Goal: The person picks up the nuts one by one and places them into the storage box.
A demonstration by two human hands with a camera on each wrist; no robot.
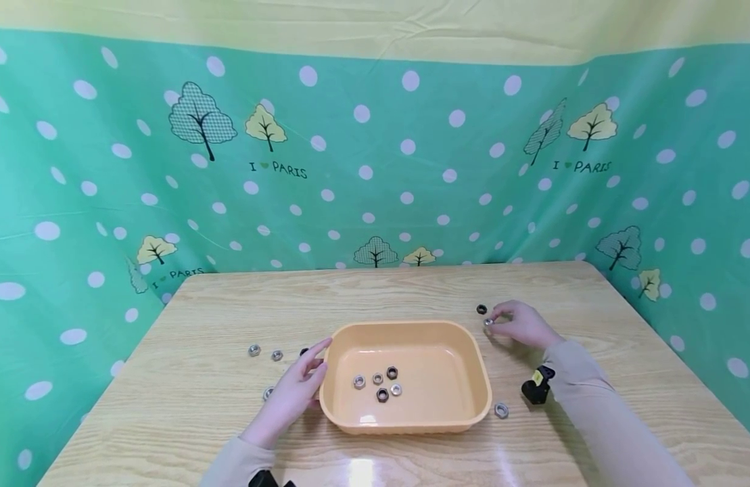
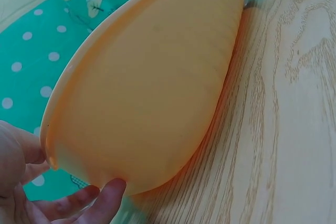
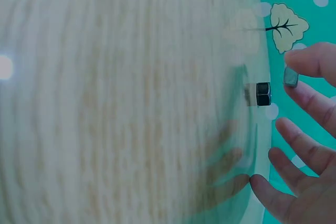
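A peach-coloured plastic bin [image 1: 411, 425] stands on the wooden table, with several silver and black hex nuts [image 1: 383, 395] lying on its floor. My left hand [image 1: 294, 392] rests against the bin's left end, its fingers touching the rim and outer wall. In the left wrist view, fingertips [image 2: 113, 187] touch the low part of that wall. Beyond the bin's right side, my right hand [image 1: 521, 326] pinches a silver nut [image 3: 291, 77] between thumb and index finger, the other fingers spread. Close to it on the table is a black nut [image 1: 481, 309].
Left of the bin lie silver nuts [image 1: 254, 350] and a black nut [image 1: 303, 351], some partly behind my left hand. Another silver nut [image 1: 501, 410] sits by the bin's right front corner. A green dotted curtain [image 1: 405, 169] hangs behind the wooden table [image 1: 168, 406].
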